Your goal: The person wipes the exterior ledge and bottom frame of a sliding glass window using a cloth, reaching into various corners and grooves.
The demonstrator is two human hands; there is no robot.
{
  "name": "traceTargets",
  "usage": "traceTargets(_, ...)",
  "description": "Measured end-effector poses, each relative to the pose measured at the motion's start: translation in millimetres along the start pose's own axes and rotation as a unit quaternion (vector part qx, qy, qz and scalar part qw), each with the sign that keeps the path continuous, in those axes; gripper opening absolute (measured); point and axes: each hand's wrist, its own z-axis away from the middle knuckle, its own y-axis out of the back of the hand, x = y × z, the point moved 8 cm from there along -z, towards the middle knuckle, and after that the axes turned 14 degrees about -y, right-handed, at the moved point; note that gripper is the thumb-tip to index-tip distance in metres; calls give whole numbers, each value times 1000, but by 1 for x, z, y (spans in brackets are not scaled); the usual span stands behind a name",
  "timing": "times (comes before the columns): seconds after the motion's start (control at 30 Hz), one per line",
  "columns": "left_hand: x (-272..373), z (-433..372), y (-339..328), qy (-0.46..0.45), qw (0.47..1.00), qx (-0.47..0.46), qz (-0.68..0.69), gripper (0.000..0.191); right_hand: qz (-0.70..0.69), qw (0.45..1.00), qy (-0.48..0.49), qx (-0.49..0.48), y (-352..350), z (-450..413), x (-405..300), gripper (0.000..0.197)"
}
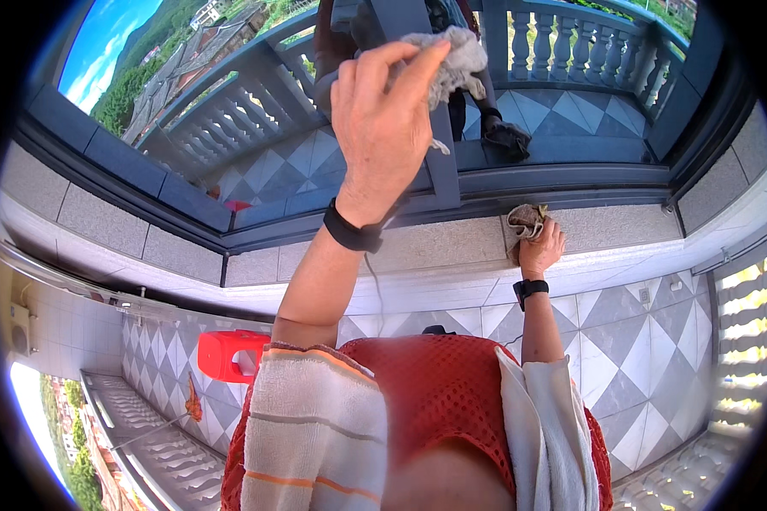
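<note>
My left hand [383, 121] is raised in front of the window's dark vertical frame bar [446, 153], gripping a crumpled light grey cloth [457, 61] between thumb and fingers. Whether that cloth touches the frame or glass cannot be told. Lower and to the right, my right hand [542, 248] rests at the edge of the stone window sill [434, 243], closed on a bunched brown-grey rag [525, 223]. The window glass [550, 128] mirrors a balcony and a dark figure. Each wrist wears a black band. A striped towel [316, 441] hangs over my shoulders.
A red plastic stool [220, 356] stands on the diamond-patterned tile floor [620, 364] at the left. Beyond it lies an orange-headed long-handled duster or mop [193, 404] near the balustrade [166, 447]. Another balustrade [741, 345] runs along the right. A thin cable hangs below the sill.
</note>
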Motion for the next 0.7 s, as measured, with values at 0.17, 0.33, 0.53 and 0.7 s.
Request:
traceTargets(0.17,0,19,-62,-91,979,-91,-157,37,-9,1000,4,10,2,2,4,49)
traceTargets(0.33,61,117,-108,-156,932,-303,-126,27,-25,999,17,12,4,2,4,50)
traceTargets(0.53,118,287,-168,-100,852,-504,102,20,-32,999,21,12,3,0,0,52)
traceTargets(0.7,122,293,-114,30,824,-519,223,17,-19,999,25,9,-3,-1,5,52)
